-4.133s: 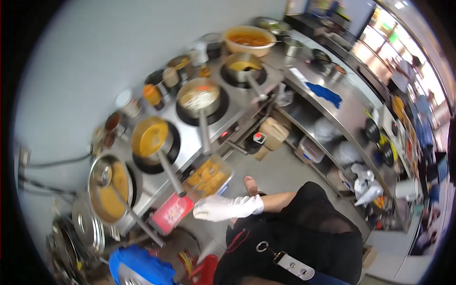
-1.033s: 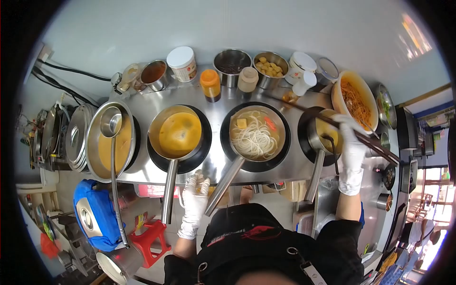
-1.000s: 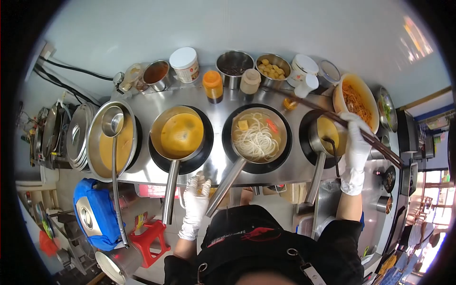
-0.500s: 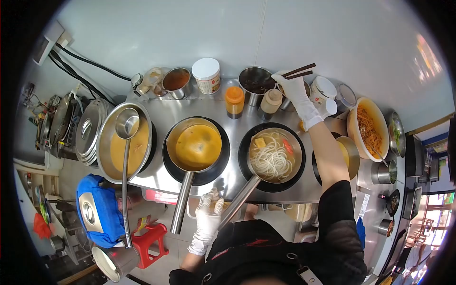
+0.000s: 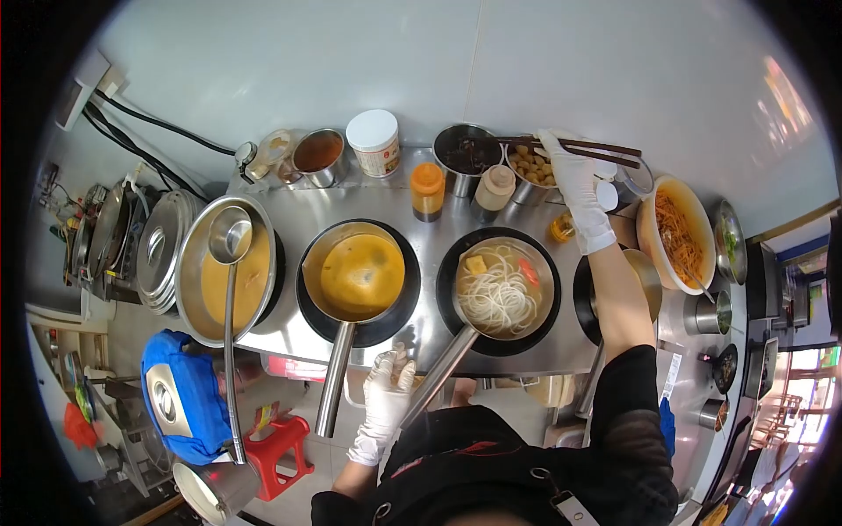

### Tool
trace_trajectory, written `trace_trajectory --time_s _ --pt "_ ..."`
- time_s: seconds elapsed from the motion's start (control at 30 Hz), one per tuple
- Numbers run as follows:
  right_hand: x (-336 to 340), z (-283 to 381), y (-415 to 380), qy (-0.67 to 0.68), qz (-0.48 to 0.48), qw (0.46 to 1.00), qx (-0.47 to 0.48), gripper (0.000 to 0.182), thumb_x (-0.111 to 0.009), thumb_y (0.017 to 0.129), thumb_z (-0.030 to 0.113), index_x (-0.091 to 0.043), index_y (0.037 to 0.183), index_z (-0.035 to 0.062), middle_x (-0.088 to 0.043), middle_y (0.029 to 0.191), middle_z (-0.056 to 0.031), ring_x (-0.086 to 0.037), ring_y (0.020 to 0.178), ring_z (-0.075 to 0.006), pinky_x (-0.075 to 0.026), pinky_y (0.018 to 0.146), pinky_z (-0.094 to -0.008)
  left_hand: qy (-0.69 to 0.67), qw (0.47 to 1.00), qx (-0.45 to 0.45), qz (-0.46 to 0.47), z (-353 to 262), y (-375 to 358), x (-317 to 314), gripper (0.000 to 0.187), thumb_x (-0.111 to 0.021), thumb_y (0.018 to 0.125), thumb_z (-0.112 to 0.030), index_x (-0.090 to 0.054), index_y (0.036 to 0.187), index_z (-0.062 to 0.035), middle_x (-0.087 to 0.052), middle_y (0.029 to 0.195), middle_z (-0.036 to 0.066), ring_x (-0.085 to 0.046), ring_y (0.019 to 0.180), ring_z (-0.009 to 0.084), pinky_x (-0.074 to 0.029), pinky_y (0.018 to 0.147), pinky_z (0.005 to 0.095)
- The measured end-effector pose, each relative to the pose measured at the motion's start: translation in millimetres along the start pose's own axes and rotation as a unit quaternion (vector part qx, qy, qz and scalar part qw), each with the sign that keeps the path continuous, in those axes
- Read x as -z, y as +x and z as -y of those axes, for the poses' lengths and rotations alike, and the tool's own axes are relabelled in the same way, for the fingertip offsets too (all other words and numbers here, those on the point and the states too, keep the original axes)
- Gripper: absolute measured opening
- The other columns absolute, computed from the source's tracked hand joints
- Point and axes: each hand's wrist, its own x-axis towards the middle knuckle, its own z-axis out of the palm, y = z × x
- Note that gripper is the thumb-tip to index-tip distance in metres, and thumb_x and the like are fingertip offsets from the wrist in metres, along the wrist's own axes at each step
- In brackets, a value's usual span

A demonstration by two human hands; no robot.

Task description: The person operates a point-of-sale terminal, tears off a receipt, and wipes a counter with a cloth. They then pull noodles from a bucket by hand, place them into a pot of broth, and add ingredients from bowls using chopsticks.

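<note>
My right hand (image 5: 574, 193), in a white glove, is closed around a pair of dark chopsticks (image 5: 605, 149). The hand is over a metal pot of light brown chunks (image 5: 526, 164), while the chopsticks' left ends reach over a pot of dark contents (image 5: 465, 149). Lower down, my gloved left hand (image 5: 386, 399) holds nothing that I can see, its fingers loosely bent and apart. It is beside the handle of a saucepan (image 5: 447, 368) containing white noodles (image 5: 500, 298), a yellow cube and an orange-red piece. Left of that stands a saucepan of yellow soup (image 5: 360, 276).
A long-handled ladle (image 5: 231, 289) rests across a wide bowl of yellowish broth (image 5: 189, 289). Two squeeze bottles (image 5: 427, 188) and a white tub (image 5: 374, 140) line the back. Orange shreds fill a bowl (image 5: 653, 250) at right. A red stool (image 5: 276, 456) stands below.
My right hand has moved right with the chopsticks, uncovering the pot of light brown chunks. The chopsticks now lie nearly level. My left hand has barely moved; the view shifted slightly.
</note>
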Motion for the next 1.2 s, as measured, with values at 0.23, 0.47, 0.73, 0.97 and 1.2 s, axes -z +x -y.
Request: trace_trajectory --time_s 0.23,0.47,0.73,0.97,1.2 --pt "32.8 67.2 -31.4 0.089 -0.013 0.996 0.023 0.013 -0.064 0.085 0.008 -0.065 0.093 -0.0031 -0.066 0.089 -0.0054 -0.062 0.081 -0.0108 -0.05 0.068 -0.0231 -0.009 1.0 0.008 0.016 -9.5 -1.1 1.7 0.03 -0.066 0.083 -0.004 -0.059 0.111 0.0048 -0.064 0.098 0.014 -0.065 0.09 0.0205 -0.051 0.078 0.0282" --pt "98.1 137.3 -93.2 -0.014 -0.056 0.991 0.125 0.009 -0.062 0.082 0.001 -0.066 0.088 -0.0044 -0.067 0.09 -0.0085 -0.061 0.085 -0.016 -0.046 0.078 -0.0287 -0.021 0.999 0.01 0.034 16.7 -0.5 2.6 0.033 -0.064 0.084 -0.004 -0.057 0.114 0.0059 -0.064 0.101 0.014 -0.065 0.091 0.0194 -0.051 0.079 0.0281" --pt "153.6 158.9 -192.0 0.005 -0.035 0.998 0.043 0.01 -0.058 0.085 0.001 -0.065 0.085 -0.0056 -0.065 0.089 -0.0133 -0.061 0.088 -0.0223 -0.048 0.083 -0.0325 -0.007 0.998 -0.027 0.053 35.1 -3.9 8.4 0.03 -0.059 0.088 -0.004 -0.054 0.116 0.0044 -0.063 0.103 0.009 -0.061 0.09 0.0136 -0.049 0.081 0.0261" --pt "140.1 97.9 -230.2 -0.051 0.039 0.991 -0.121 0.012 -0.065 0.082 0.006 -0.068 0.091 -0.0011 -0.067 0.09 -0.0086 -0.062 0.085 -0.0162 -0.048 0.08 -0.0286 -0.033 0.998 -0.018 0.057 19.4 -3.6 11.9 0.028 -0.064 0.084 -0.004 -0.059 0.111 0.0031 -0.063 0.102 0.014 -0.063 0.09 0.0201 -0.05 0.079 0.0282" --pt "147.9 145.1 -271.6 -0.012 -0.021 0.998 0.056 0.011 -0.062 0.082 0.001 -0.067 0.092 -0.0009 -0.065 0.091 -0.0108 -0.062 0.087 -0.022 -0.049 0.082 -0.0317 -0.192 0.962 -0.011 0.196 -40.9 -10.0 -5.1 0.027 -0.056 0.093 -0.021 -0.06 0.107 0.0016 -0.066 0.093 0.01 -0.065 0.082 0.0191 -0.05 0.073 0.0277"
